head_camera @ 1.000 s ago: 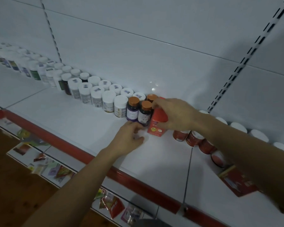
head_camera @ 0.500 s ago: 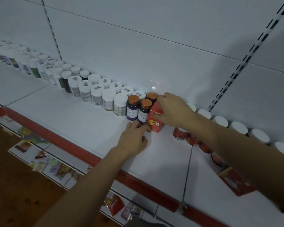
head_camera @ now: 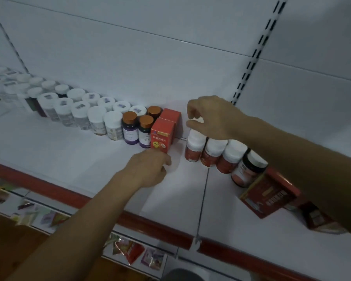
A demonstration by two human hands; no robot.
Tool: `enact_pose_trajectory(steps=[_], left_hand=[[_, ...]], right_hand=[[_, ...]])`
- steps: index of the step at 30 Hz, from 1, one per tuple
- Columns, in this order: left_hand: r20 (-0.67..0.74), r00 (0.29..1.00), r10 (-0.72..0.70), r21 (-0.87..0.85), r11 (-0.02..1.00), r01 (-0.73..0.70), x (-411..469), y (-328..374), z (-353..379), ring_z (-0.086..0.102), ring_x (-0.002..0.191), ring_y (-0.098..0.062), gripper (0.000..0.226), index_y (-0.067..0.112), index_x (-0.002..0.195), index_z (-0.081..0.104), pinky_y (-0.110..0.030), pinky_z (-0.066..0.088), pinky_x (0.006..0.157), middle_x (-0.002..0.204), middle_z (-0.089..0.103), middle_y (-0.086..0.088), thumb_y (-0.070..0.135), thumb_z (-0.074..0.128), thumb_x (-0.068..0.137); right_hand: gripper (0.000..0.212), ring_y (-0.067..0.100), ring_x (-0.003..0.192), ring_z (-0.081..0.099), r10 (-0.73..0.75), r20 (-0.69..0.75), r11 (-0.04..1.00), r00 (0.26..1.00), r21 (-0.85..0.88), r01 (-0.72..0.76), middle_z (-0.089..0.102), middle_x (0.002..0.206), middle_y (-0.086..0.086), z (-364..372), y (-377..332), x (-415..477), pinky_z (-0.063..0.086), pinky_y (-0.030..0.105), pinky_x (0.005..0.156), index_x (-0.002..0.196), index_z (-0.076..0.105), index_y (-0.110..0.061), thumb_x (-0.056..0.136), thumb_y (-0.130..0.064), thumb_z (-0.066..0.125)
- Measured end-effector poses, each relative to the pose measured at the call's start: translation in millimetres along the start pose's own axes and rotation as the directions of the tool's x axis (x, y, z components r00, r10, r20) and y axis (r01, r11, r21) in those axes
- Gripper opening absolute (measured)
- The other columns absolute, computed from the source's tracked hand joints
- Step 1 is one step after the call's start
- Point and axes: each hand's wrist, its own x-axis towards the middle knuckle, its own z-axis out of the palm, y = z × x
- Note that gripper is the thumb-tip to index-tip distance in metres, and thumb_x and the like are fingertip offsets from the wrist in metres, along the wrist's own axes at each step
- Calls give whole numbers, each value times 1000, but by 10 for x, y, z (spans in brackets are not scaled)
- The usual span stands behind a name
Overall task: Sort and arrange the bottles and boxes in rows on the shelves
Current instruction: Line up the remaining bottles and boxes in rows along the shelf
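Observation:
Two red boxes stand one behind the other, the front box (head_camera: 162, 136) and the back box (head_camera: 172, 116), next to three amber-capped dark bottles (head_camera: 130, 129). My left hand (head_camera: 148, 168) rests on the white shelf (head_camera: 49, 147), fingertips touching the front box's base. My right hand (head_camera: 213, 116) is right of the boxes, with thumb and fingers curled round the white cap of a rear bottle (head_camera: 199, 119). Below it stands a row of white-capped red bottles (head_camera: 212, 154).
A double row of white-capped bottles (head_camera: 79, 112) runs left along the back wall. A dark jar (head_camera: 248, 169) leans by flat red boxes (head_camera: 270, 193) at the right, partly under my right arm. A red strip (head_camera: 49, 185) edges the shelf. Packets (head_camera: 130, 250) lie below.
My right hand let go of the front red box, now standing by the amber-capped bottles, and moved right onto a white bottle cap. My left hand stayed at the box's base.

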Motion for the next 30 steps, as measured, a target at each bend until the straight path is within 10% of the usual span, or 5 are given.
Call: enact_pose_trajectory(steps=[11,23,30], left_hand=[[-379,902,209,-34,970,-239,214,1433,-606,60,74,-13,11,26,99,69,-33,50,66,84,62,12,24,61,92],[-137,867,480,86,877,-472,689,3485,-309,54,93,-14,25,28,117,66,-40,51,84,106,63,10,40,56,97],[58,818,572,198,797,-571,1063,4458,-89,59,107,-19,29,25,123,64,-40,51,89,120,65,3,36,62,97]], right_hand=[[23,15,93,50,239,113,968,964,-108,-227,63,112,-2,-481,1437,-1584,47,37,84,118,60,-23,97,-33,61],[21,15,93,57,404,236,914,884,-133,-382,63,108,-8,-876,2640,-3341,45,31,81,116,60,-27,97,-36,61],[63,21,114,58,409,482,912,774,-221,-345,57,122,-8,-575,2903,-3755,52,41,95,133,48,-32,76,-32,77]])
